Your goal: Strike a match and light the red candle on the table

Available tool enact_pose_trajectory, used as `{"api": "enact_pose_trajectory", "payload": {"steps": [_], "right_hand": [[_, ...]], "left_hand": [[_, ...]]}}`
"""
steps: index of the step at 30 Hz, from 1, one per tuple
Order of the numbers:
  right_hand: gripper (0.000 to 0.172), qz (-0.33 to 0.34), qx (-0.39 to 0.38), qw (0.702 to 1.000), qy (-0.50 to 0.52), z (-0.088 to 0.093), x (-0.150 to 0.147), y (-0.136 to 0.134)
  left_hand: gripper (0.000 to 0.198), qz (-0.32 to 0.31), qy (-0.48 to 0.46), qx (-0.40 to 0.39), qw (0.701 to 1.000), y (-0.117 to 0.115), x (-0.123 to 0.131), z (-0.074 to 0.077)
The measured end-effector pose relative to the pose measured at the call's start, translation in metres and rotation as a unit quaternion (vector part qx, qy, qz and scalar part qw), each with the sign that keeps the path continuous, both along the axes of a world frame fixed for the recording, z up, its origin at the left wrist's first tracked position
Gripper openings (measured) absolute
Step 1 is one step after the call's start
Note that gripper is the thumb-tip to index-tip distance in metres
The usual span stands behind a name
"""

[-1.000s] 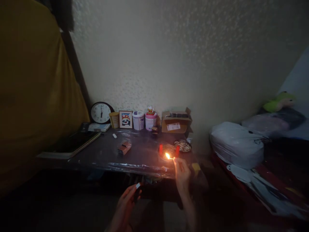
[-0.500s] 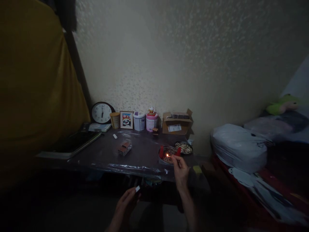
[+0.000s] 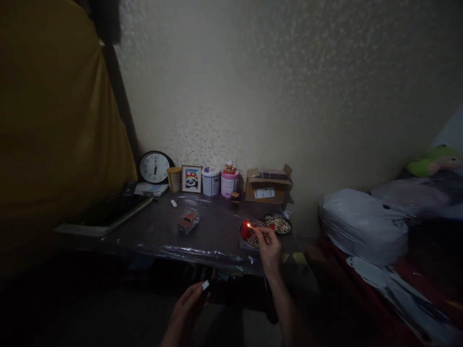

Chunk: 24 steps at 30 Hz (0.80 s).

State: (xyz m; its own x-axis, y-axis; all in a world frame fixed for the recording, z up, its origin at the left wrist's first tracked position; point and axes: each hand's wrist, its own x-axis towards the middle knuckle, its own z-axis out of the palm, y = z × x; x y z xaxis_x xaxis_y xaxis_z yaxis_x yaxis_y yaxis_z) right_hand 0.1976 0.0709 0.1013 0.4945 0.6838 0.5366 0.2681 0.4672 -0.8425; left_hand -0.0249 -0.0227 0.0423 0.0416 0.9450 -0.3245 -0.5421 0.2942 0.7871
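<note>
While the flame was big and bright a second ago, it's now a small point: right hand (image 3: pixel 269 246) has moved forward over the table edge (image 3: pixel 202 251), fingers pinched together on a lit match (image 3: pixel 254 230) whose burning tip sits at the left red candle (image 3: pixel 244 228) in the metal dish (image 3: pixel 241 234). Dish holds two red candles plus what look like spent matches; second candle is mostly hidden just beyond the pinch. Right behind the fingers, a dark plate (image 3: pixel 285 230) piled with pale matchsticks. Left hand (image 3: pixel 188 308) stayed low, below and left of the grip, fingers closed around a matchbox (image 3: pixel 206 285), pale end showing. Further left of the grip on the table: plastic-wrapped matchbox pack (image 3: pixel 187 222). Open cardboard box (image 3: pixel 268 187) at the wall; contents too dark to tell.
</note>
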Motion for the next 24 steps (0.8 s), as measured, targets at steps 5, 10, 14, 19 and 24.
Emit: {"api": "enact_pose_trajectory", "payload": {"steps": [5, 10, 14, 19, 24], "right_hand": [[0.023, -0.008, 0.006, 1.0, -0.001, 0.003, -0.002, 0.01], [0.02, -0.009, 0.003, 1.0, -0.004, 0.003, -0.002, 0.02], [0.021, -0.012, -0.001, 1.0, -0.007, 0.001, -0.001, 0.025], [0.023, -0.013, -0.004, 1.0, -0.01, -0.004, 0.001, 0.03], [0.025, -0.017, -0.007, 1.0, -0.01, -0.004, 0.0, 0.032]], "left_hand": [[0.034, 0.021, -0.008, -0.017, 1.0, 0.007, -0.002, -0.01], [0.035, 0.003, -0.015, -0.031, 0.999, 0.014, -0.004, -0.018], [0.038, -0.005, -0.012, -0.023, 1.0, 0.015, -0.004, -0.02], [0.038, 0.022, -0.01, -0.027, 0.999, 0.014, -0.001, -0.019], [0.039, 0.03, -0.007, -0.032, 0.999, 0.013, 0.001, -0.016]]}}
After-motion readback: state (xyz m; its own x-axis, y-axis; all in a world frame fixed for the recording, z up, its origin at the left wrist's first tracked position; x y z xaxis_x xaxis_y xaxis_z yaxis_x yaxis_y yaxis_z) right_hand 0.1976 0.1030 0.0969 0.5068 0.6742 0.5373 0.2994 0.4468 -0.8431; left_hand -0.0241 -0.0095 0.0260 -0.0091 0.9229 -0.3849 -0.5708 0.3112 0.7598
